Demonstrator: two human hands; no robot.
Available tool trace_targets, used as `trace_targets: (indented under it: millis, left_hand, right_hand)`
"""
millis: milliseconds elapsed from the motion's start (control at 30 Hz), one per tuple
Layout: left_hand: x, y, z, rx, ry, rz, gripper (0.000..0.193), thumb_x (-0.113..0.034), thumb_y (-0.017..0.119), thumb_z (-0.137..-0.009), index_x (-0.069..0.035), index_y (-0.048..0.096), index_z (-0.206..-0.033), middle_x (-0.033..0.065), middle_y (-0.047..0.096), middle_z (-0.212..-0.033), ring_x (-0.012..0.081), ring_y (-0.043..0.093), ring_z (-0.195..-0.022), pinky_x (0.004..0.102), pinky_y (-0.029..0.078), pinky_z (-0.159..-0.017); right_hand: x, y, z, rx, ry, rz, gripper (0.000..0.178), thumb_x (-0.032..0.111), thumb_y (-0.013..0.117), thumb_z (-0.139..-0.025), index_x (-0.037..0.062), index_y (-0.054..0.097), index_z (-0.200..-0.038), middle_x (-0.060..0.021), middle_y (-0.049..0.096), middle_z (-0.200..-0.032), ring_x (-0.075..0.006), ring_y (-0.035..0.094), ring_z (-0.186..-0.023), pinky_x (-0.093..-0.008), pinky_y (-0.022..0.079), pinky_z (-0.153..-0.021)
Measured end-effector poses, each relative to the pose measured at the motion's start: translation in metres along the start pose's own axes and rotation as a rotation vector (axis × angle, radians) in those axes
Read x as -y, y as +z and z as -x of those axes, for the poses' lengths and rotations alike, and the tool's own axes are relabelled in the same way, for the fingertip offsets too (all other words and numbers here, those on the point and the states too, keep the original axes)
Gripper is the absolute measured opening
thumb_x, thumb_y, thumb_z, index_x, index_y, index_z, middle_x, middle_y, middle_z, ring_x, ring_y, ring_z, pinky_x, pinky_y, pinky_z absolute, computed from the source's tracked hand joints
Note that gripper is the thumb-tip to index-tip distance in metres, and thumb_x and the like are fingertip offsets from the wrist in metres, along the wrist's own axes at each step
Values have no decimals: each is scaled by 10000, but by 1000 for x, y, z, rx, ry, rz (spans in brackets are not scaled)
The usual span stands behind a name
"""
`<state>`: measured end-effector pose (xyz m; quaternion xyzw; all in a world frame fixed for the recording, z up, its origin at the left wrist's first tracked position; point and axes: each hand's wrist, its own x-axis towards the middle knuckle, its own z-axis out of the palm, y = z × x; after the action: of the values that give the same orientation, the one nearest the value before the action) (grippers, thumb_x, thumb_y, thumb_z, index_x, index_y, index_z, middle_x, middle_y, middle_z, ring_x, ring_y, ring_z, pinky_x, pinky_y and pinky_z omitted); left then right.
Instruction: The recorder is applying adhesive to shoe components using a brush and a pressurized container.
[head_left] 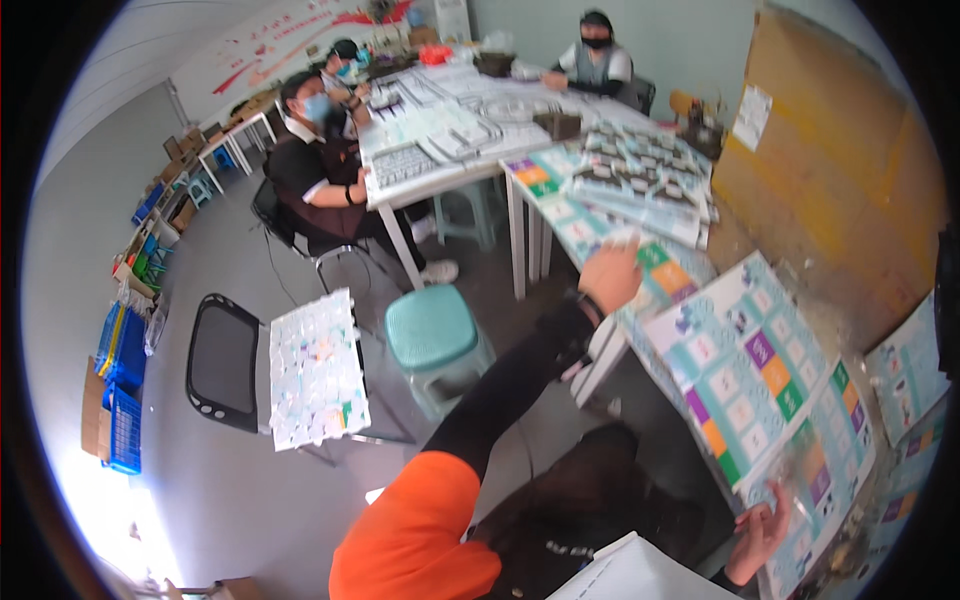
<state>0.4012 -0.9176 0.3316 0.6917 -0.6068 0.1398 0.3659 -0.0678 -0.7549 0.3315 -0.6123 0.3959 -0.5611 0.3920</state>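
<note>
Grey floor [225,490] and pale wall [690,60] of a workroom, head view. At twelve o'clock: white far tabletop [440,184], spread with black-lined sheets [500,112]; masked co-worker [310,160] seated toward ten to eleven, another co-worker [598,65] toward one. At two: upright brown cardboard panel [835,150]; beside it, stack of dark-patterned sheets [640,165] on the near tabletop [815,290]. At three to four: teal-and-white printed sheets [745,375] with purple, orange and green blocks, overlapping along the near tabletop. Left hand [612,278], close to centre toward three, arm outstretched in orange and black sleeve, over a colour-blocked sheet [665,270]; fingers partly hidden, cannot tell whether wide or closed. Right hand [762,530], at four to five, beside the printed sheets' near edge; fingers part-bent, cannot tell whether holding anything. At eight: black chair [225,355] bearing a patterned white sheet [318,370]; farther out, blue baskets [122,430]. Near centre, toward eight: green stool [430,325].
</note>
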Motion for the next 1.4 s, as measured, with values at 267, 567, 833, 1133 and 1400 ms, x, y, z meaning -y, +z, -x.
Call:
trace_targets:
  millis: [267,567,833,1133,1400]
  left_hand:
    - [114,64,-19,29,-418,353,348,-225,661,-834,-18,701,-1112,219,715,-953,367,698,-896,416,552,-829]
    - [311,15,-98,104,-505,48,303,-264,543,-909,-7,700,-942,235,720,-888,396,710,-827,485,570,-749]
    - [9,-89,-51,-201,-128,1191,492,-407,336,-1054,-17,602,-914,87,587,-727,176,579,-718,372,505,-910]
    - [-65,-185,-33,697,672,2180,838,-687,266,-990,-35,316,-1515,209,647,-1123,257,711,-817,436,482,-1012]
    - [-105,-141,10,912,-585,2379,865,-692,353,-973,-48,263,-1543,252,297,-1566,439,344,-1419,594,319,-1136]
  right_hand:
    - [-91,-1,-64,18,-63,238,374,-57,532,-864,-12,602,-1228,-112,657,-1066,-86,550,-671,-196,431,-558]
    - [-130,38,-81,-49,-34,238,271,-95,466,-818,-16,629,-1020,-80,639,-979,-138,580,-863,-238,441,-713]
    - [-137,-9,-66,-248,27,313,166,-17,515,-922,27,656,-999,-36,651,-881,-82,504,-698,-220,403,-642]
    - [-127,10,-71,-193,39,331,166,-13,521,-915,30,658,-1000,-19,637,-874,-65,503,-721,-197,363,-623]
    - [66,87,-129,782,319,-894,844,544,361,-1008,-84,170,-1540,-243,299,-1581,-285,327,-1464,-426,292,-1194]
